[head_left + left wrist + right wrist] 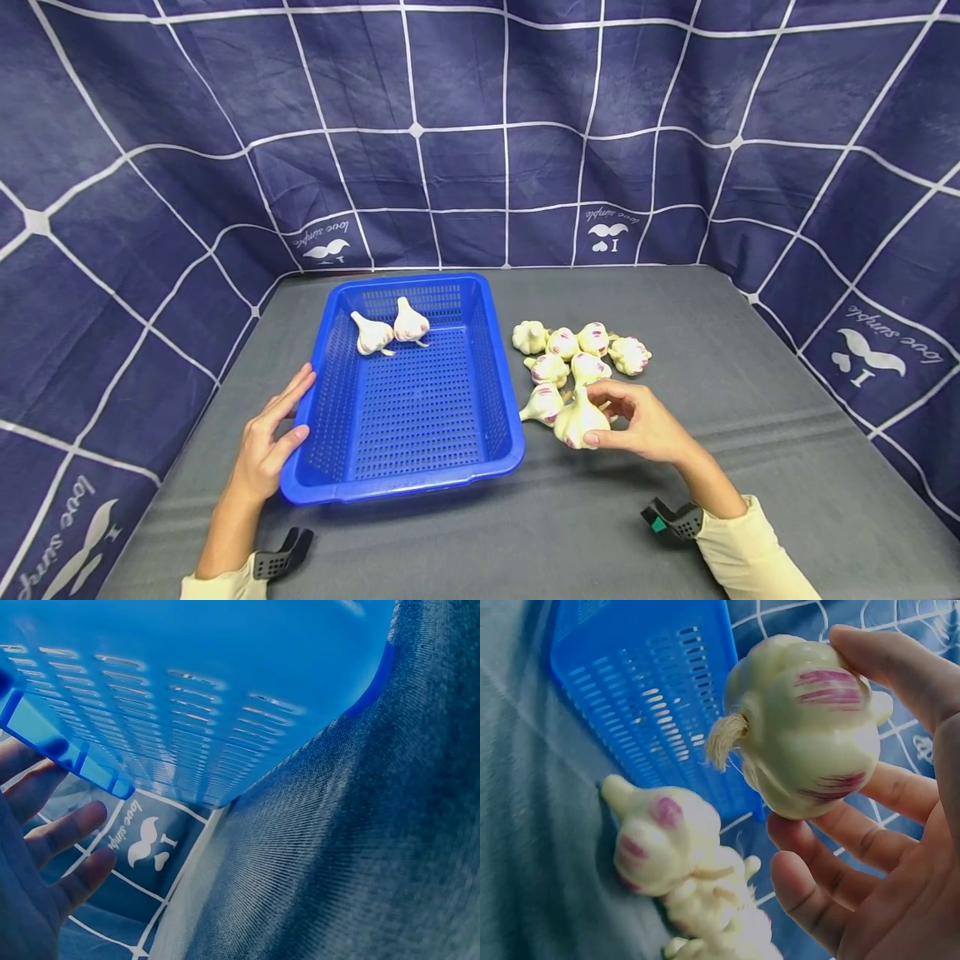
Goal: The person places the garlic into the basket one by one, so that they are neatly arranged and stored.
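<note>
My right hand (647, 423) pinches a garlic bulb (810, 727) between thumb and fingertips, its root tuft and purple streaks facing the right wrist camera. This bulb is beside the right wall of a blue plastic basket (397, 486), in front of several other garlic bulbs (546, 369) grouped on the table. At the basket's left side, my left hand (262, 446) rests against the rim with fairly straight, spread fingers, the thumb at the rim's edge. Inside the basket, two garlic bulbs (373, 335) lie near the far left corner.
The grey tabletop (750, 400) stretches around the basket. Behind and on both sides hangs a dark blue cloth (457, 175) with a white grid. Each wrist wears a black strap-on device (283, 557).
</note>
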The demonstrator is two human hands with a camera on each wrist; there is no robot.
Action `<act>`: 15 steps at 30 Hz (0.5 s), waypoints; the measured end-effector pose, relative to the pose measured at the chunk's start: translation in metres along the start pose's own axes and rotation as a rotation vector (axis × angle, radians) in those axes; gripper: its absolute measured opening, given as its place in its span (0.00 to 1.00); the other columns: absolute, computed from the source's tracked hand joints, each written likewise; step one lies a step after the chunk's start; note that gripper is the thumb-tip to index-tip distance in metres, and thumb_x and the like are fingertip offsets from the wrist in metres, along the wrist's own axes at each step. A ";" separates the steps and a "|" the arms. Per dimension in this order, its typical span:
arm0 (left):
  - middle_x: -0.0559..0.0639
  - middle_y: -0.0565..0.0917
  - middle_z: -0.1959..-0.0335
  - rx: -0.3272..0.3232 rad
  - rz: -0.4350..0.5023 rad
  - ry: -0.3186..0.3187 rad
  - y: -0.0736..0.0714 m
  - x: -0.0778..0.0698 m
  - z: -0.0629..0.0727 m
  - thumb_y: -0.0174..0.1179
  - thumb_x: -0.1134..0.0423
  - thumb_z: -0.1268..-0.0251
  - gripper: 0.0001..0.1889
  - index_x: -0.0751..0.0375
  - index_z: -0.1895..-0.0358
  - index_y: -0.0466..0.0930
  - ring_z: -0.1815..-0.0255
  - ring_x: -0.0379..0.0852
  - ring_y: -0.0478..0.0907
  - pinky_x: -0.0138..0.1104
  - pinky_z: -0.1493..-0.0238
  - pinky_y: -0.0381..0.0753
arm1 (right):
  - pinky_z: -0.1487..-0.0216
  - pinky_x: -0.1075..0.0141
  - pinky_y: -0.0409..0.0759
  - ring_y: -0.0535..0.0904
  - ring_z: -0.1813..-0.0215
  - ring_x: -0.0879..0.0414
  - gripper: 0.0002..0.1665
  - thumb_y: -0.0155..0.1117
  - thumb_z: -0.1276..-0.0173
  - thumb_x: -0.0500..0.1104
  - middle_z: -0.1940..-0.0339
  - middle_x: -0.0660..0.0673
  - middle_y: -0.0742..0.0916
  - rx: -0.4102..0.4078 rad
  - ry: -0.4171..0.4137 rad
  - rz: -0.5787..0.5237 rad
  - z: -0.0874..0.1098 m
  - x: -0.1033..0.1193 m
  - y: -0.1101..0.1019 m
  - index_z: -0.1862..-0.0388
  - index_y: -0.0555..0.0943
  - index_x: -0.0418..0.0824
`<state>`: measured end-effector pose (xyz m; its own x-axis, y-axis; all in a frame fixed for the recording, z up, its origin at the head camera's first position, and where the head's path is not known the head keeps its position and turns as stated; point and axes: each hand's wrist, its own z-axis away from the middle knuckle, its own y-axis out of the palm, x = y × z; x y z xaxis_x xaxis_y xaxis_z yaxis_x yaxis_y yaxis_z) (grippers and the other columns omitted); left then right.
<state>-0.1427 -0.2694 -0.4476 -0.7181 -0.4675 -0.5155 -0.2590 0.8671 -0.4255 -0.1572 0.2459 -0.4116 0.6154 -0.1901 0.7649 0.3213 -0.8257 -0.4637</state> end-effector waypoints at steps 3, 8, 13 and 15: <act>0.69 0.71 0.33 0.001 -0.003 -0.005 0.000 0.001 0.000 0.52 0.75 0.52 0.32 0.74 0.37 0.74 0.34 0.38 0.71 0.26 0.51 0.67 | 0.61 0.68 0.78 0.78 0.61 0.61 0.27 0.75 0.52 0.28 0.59 0.52 0.84 -0.006 -0.002 0.020 -0.008 0.003 0.002 0.49 0.81 0.31; 0.69 0.71 0.33 0.003 -0.011 -0.005 0.001 0.002 0.001 0.52 0.75 0.53 0.32 0.74 0.36 0.73 0.34 0.37 0.70 0.26 0.51 0.67 | 0.59 0.68 0.78 0.77 0.60 0.60 0.26 0.75 0.52 0.27 0.61 0.51 0.81 -0.013 -0.002 0.005 -0.022 0.007 0.004 0.51 0.81 0.30; 0.69 0.71 0.34 -0.002 -0.010 0.001 0.001 0.002 0.001 0.52 0.75 0.53 0.32 0.74 0.37 0.74 0.34 0.37 0.71 0.25 0.51 0.67 | 0.59 0.68 0.78 0.76 0.59 0.61 0.26 0.74 0.52 0.26 0.59 0.51 0.80 -0.029 0.000 -0.033 -0.032 0.011 0.006 0.51 0.79 0.27; 0.69 0.72 0.34 -0.004 -0.004 0.004 0.001 0.002 0.000 0.52 0.76 0.53 0.32 0.75 0.37 0.74 0.35 0.37 0.71 0.24 0.50 0.67 | 0.59 0.69 0.79 0.77 0.59 0.62 0.26 0.74 0.53 0.25 0.58 0.52 0.81 -0.047 0.000 -0.042 -0.035 0.013 0.006 0.52 0.79 0.25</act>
<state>-0.1441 -0.2696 -0.4492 -0.7201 -0.4698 -0.5107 -0.2643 0.8661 -0.4242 -0.1723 0.2196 -0.3892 0.6019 -0.1546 0.7835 0.3132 -0.8568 -0.4096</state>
